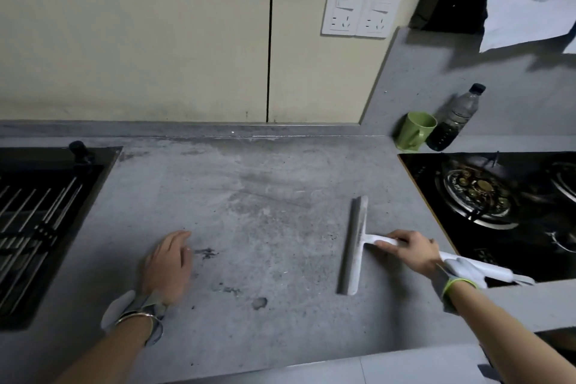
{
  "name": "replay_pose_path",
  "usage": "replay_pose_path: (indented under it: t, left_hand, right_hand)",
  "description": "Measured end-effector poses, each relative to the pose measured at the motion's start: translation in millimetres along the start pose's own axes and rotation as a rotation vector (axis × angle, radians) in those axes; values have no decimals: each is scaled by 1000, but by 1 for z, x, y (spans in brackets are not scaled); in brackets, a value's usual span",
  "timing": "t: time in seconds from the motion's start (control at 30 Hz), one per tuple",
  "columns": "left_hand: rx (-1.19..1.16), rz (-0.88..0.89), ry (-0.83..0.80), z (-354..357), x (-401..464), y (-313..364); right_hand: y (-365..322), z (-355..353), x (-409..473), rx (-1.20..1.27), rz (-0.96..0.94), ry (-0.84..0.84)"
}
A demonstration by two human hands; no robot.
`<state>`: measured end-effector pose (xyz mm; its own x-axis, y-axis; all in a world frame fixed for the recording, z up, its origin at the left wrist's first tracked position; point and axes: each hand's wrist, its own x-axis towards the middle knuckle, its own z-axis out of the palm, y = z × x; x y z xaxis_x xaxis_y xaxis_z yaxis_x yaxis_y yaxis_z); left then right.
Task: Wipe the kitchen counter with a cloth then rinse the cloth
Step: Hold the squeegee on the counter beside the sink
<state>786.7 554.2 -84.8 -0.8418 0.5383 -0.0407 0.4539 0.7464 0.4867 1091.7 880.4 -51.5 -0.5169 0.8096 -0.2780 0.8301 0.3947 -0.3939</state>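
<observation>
The grey speckled stone tabletop (249, 196) spanned the scene, stained dark toward the far wall. A black sink with a metal rack (40, 221) sat at the left, a black glass gas hob (498, 206) at the right. No cloth showed anywhere. A white-handled squeegee with a long grey blade (355, 243) lay right of centre, blade running near to far; faint writing on it could not be read. The right hand (411, 251) formed a grip clenched around its handle, just right of the blade. The left hand (170, 263) rested released, fingers flat on the tabletop. A green mug (414, 131) touched a clear plastic bottle (455, 118) at the far right.
</observation>
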Motion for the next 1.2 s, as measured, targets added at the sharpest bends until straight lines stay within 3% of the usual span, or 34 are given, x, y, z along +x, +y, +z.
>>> replay_pose_path:
  t: [0.27, 0.53, 1.0, 1.2]
  left_hand:
    - [21, -47, -47, 21, -10, 16]
    - [77, -102, -153, 35, -14, 8]
    - [-43, -70, -67, 18, -9, -10]
    - [-80, -62, -16, -6, 0, -37]
  right_hand:
    - [75, -34, 14, 44, 152, 57]
    - [73, -23, 22, 92, 88, -41]
    - [-45, 33, 33, -26, -207, -161]
    - [-97, 60, 29, -67, -244, -169]
